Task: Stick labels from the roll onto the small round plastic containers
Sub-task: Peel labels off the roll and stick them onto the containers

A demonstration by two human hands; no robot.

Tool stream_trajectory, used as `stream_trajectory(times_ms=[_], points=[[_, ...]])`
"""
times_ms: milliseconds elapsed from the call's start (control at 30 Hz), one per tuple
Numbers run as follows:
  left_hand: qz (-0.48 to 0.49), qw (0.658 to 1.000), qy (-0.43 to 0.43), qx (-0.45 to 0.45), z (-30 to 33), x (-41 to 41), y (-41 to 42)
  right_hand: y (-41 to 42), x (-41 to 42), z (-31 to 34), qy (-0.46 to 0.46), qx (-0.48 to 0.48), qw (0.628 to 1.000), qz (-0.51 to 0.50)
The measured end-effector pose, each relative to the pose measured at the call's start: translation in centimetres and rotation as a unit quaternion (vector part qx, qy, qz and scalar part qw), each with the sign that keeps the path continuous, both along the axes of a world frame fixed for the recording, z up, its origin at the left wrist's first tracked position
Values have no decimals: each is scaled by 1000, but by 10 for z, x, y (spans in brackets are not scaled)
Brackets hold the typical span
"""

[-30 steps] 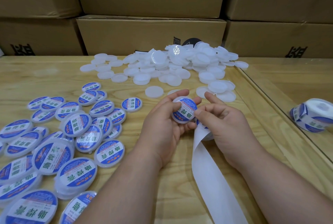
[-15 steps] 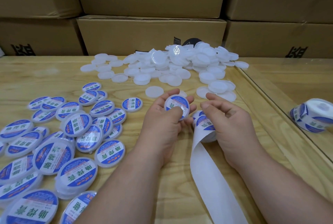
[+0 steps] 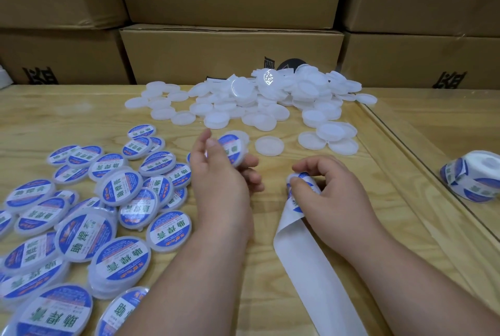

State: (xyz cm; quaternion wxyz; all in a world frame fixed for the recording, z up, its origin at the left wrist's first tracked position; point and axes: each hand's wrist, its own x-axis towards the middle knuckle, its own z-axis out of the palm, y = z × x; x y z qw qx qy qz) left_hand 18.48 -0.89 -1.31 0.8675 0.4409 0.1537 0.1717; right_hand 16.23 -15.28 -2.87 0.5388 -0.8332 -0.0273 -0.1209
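The left hand (image 3: 219, 181) pinches one labelled container (image 3: 233, 150) above the table (image 3: 324, 162), tilted, its label face turned right. The right hand (image 3: 327, 189) curls its fingers round the label strip (image 3: 311, 257), whose long axis runs toward the viewer. Roughly thirty labelled containers (image 3: 81, 227) lie left; the blank pile (image 3: 257, 103) behind is too many to count. One label roll (image 3: 473, 176) sits right.

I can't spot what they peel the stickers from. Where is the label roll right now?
In the head view, the label roll sits right of centre on the wooden table, held in the right hand, its bare backing strip trailing toward the camera.
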Motion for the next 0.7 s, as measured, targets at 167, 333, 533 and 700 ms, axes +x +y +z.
stream_trajectory(times_ms=[167,333,533,700], points=[[130,991,-4,10,1,-1,8,0,1,-1,4,3,1000,6],[158,986,-33,-48,6,2,16,0,1,-1,5,-11,1000,6],[-9,981,-65,184,0,-4,4,0,2,-2,8,7,1000,-12],[-199,889,-63,408,-10,-12,-11,-2,3,3,13,96,995,-39]])
